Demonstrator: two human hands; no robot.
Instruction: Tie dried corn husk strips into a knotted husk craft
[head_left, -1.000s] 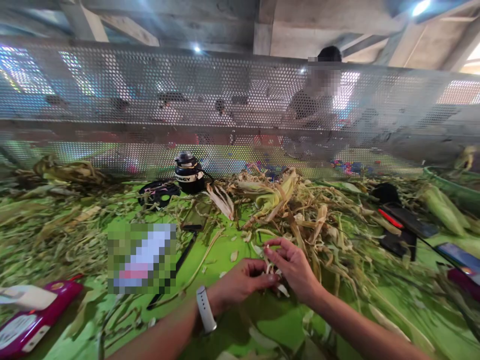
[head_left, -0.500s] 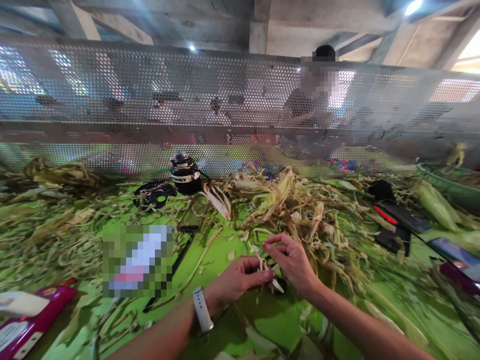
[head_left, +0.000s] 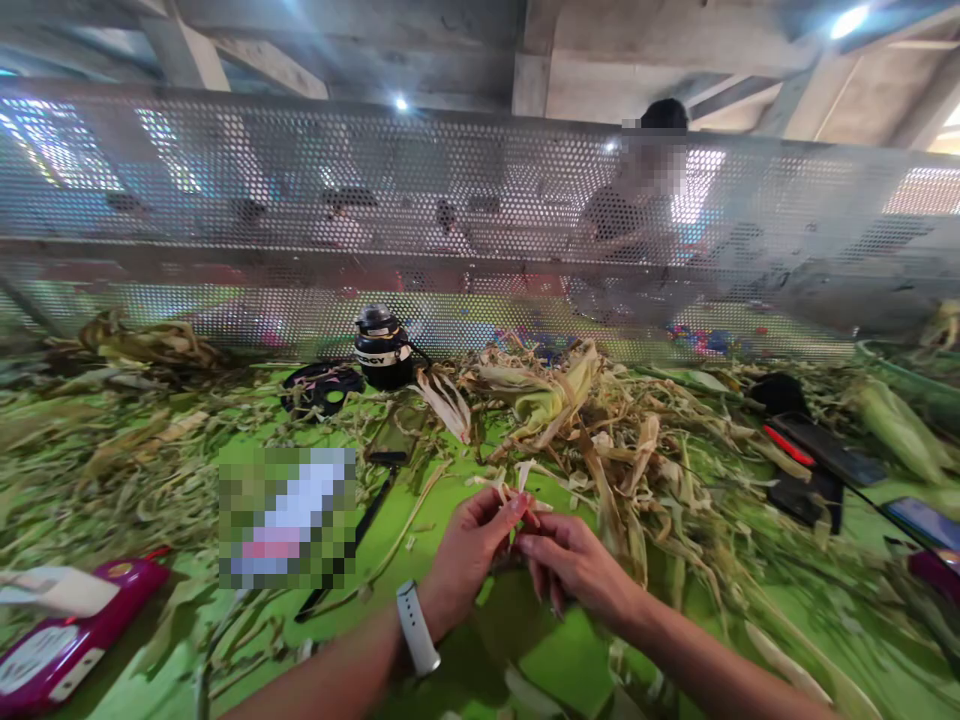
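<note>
Above the green tabletop [head_left: 536, 640], my left hand [head_left: 476, 550] pinches a pale corn husk strip [head_left: 523, 474] between thumb and fingertips. The strip's ends stick up past the fingers, and part of it is hidden by them. My right hand [head_left: 574, 565] is right beside it with curled fingers, its thumb and index finger closed at the lower side of the same strip. A white wristband [head_left: 417, 628] is on my left wrist. Beyond the hands lies a heap of dried corn husks [head_left: 551, 395].
A black jar [head_left: 384, 350] stands behind, before a perforated metal screen [head_left: 480, 225]; people show through it. Shredded husks [head_left: 127, 450] cover the left. A magenta device [head_left: 90, 620] lies front left. At right are dark phones [head_left: 825, 450], a husked cob [head_left: 900, 430] and a green basket [head_left: 915, 375].
My right hand has come down from above the strip to beside my left fingers. The strip now points upward from the left fingertips. The view has shifted slightly left.
</note>
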